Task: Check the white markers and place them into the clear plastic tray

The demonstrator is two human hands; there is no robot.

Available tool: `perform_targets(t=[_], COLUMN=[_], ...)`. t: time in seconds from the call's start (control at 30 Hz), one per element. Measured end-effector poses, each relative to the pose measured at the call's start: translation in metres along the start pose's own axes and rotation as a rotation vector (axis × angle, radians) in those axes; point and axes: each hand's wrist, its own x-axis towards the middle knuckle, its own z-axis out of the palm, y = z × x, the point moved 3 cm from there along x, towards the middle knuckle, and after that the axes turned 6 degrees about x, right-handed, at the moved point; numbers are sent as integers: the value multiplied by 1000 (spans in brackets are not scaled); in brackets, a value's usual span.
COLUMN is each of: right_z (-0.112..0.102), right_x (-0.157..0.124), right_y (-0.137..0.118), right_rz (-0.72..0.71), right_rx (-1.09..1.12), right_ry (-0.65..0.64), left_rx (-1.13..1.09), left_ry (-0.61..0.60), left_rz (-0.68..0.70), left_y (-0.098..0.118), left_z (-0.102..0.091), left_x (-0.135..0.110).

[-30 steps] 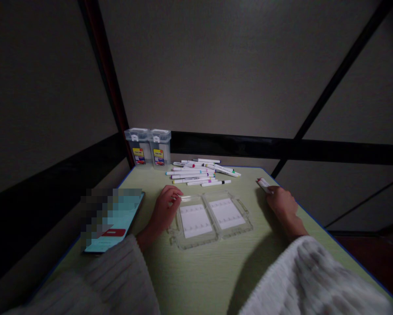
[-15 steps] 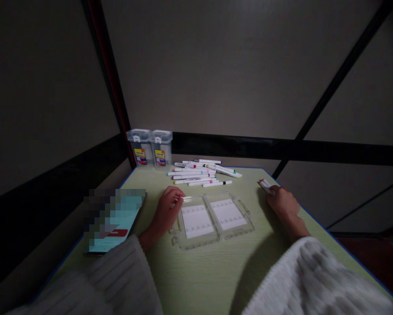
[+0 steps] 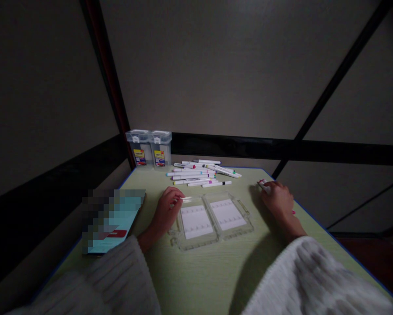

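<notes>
An open clear plastic case (image 3: 216, 218) lies flat on the table, its two halves spread side by side with a white paper insert (image 3: 196, 222) in the left half and another (image 3: 227, 214) in the right. My left hand (image 3: 170, 204) is at the case's far left corner, fingers curled and closed on its edge. Over by the right table edge, my right hand (image 3: 278, 200) is closed around white markers (image 3: 264, 186); their reddish ends poke out past the fingers, and a pink tip shows beside the wrist. How many it holds is hidden.
Behind the case is a loose pile of white markers (image 3: 199, 175) with coloured ends. Two lidded clear plastic boxes (image 3: 149, 151) stand at the far left corner. A tablet-like screen (image 3: 117, 223), partly blurred, lies at the left. Wall panels (image 3: 216, 87) border the table's far side.
My right hand has moved slightly left and turned more palm-down over the markers, exposing a pink tip near the wrist. My left hand and the case stay in place.
</notes>
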Motion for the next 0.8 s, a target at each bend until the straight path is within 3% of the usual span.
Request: perform_targets(t=[0.23, 0.4, 0.6, 0.8], right_z=[6, 20, 43, 50], right_x=[0, 1, 1, 4], right_y=[-4, -12, -30, -34], right_rz=[-72, -120, -135, -165], right_rx=[135, 506, 745, 906], right_ry=[-2, -33, -121, -142], left_rx=[6, -5, -24, -29], left_ry=[-6, -13, -34, -48], left_rz=[-1, -5, -14, -24], left_y=[2, 0, -2, -4], left_z=[0, 1, 4, 5], left_x=[0, 0, 0, 1])
